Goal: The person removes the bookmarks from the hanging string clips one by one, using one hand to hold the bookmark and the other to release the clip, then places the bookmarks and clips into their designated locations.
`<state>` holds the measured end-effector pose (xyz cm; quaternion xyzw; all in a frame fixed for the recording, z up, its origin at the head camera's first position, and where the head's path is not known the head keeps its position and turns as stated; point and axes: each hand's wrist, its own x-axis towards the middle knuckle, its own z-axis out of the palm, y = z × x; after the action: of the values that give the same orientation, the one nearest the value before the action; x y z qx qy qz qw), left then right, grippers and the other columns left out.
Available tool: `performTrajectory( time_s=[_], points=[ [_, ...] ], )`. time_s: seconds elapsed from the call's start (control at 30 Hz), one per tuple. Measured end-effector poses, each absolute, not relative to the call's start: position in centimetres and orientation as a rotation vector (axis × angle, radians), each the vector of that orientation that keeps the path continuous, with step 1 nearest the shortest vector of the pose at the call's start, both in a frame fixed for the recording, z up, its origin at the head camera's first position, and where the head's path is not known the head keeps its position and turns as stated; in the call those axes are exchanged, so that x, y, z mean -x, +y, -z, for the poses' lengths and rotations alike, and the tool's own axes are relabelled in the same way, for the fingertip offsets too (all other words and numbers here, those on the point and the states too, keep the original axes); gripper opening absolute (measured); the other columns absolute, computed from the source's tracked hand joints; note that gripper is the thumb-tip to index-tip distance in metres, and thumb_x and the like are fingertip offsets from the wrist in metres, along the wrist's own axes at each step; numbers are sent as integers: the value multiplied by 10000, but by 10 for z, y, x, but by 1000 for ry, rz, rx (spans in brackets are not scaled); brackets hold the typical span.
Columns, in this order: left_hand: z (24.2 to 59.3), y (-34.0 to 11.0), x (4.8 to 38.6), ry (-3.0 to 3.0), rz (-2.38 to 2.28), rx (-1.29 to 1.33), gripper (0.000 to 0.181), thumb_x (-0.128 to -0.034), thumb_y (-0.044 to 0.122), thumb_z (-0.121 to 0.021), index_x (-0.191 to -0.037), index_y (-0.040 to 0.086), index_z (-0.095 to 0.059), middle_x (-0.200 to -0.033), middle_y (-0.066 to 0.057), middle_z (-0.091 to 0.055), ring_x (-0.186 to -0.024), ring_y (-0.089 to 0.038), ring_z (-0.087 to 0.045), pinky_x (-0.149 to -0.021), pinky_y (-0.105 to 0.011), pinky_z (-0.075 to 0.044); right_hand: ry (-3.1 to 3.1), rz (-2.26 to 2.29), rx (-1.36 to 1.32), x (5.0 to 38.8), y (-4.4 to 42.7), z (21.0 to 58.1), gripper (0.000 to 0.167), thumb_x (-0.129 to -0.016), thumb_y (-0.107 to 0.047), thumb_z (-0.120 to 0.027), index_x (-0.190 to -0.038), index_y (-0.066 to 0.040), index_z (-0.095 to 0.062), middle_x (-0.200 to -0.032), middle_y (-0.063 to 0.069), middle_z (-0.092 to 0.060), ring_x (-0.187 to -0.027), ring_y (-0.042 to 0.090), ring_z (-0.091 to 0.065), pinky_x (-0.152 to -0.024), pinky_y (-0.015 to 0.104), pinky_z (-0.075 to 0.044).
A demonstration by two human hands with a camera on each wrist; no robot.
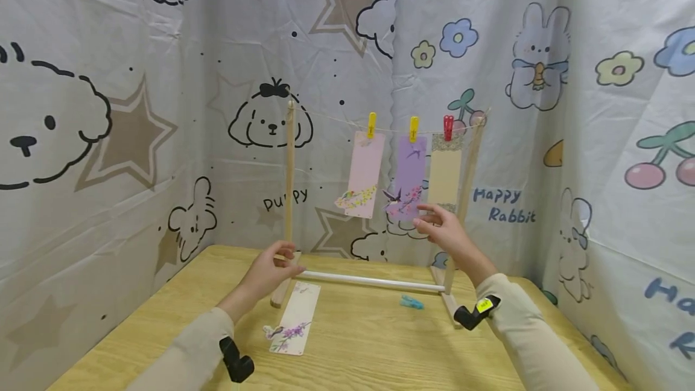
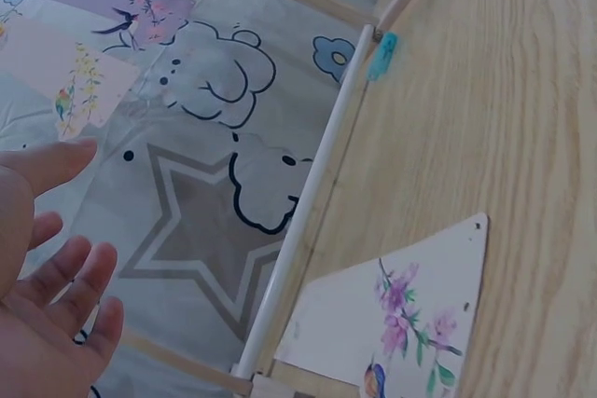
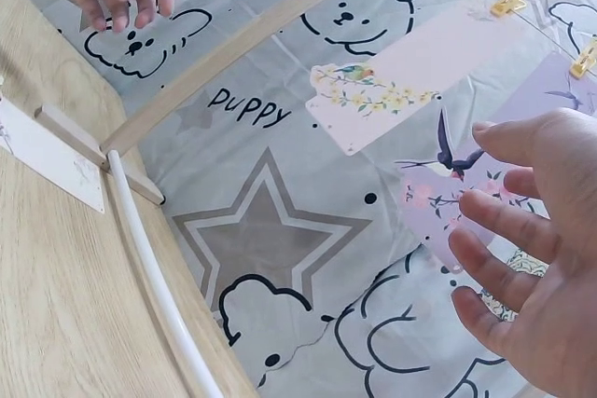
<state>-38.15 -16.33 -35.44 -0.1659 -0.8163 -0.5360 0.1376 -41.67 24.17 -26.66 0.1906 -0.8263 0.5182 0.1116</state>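
Three bookmarks hang from a string between two wooden posts: a pink one [image 1: 366, 165] and a purple one [image 1: 411, 165] on yellow clothespins, and a beige one [image 1: 446, 174] on a red clothespin [image 1: 447, 128]. My right hand [image 1: 446, 233] is nearest the lower part of the purple bookmark, fingers loosely spread and holding nothing; whether it touches the card cannot be told. Beside the left post's base, my left hand [image 1: 267, 271] hovers with relaxed fingers and nothing in them. Below it a white bookmark with purple flowers [image 1: 300, 312] lies flat on the table.
A blue clothespin [image 1: 412, 302] lies near the right foot of the stand. Joining the left post [image 1: 290, 174] and right post [image 1: 471, 177] is a low white rod [image 1: 374, 282]. Behind hangs a printed curtain [image 1: 244, 47], close to the wooden table's [image 1: 369, 343] back edge.
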Motion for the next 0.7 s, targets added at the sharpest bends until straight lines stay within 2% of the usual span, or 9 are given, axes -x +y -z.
performTrajectory(
  time_s=[0.2, 0.37, 0.47, 0.7],
  points=[
    [342, -159, 388, -2352, 1581, 480, 524, -948, 191, -785, -1398, 41, -563, -1238, -140, -570, -1060, -278, -586, -804, -390, -531, -2409, -1544, -553, 417, 240, 260, 604, -1063, -246, -624, -1573, -38, -377, -1447, 277, -529, -1234, 434, -566, -1067, 596, -405],
    [335, -156, 394, -2344, 1595, 479, 556, -939, 252, -800, -1401, 59, -558, -1260, -135, -558, -1098, -293, -574, -781, -385, -533, -2421, -1512, -553, 419, 240, 252, 582, -1065, -262, -618, -1552, -24, -406, -1443, 278, -535, -1251, 456, -548, -1037, 568, -430],
    [331, -153, 399, -2344, 1600, 474, 578, -938, 263, -802, -1419, 69, -546, -1276, -133, -552, -1107, -291, -567, -808, -401, -534, -2417, -1516, -568, 420, 240, 247, 583, -1065, -268, -618, -1550, -22, -407, -1447, 276, -534, -1255, 445, -548, -1029, 557, -433],
    [327, -146, 407, -2339, 1638, 478, 603, -943, 221, -793, -1448, 53, -510, -1313, -169, -538, -1156, -330, -559, -936, -478, -497, -2424, -1511, -563, 421, 237, 235, 572, -1058, -262, -632, -1552, -59, -426, -1455, 243, -545, -1266, 430, -553, -963, 445, -465]
  ],
)
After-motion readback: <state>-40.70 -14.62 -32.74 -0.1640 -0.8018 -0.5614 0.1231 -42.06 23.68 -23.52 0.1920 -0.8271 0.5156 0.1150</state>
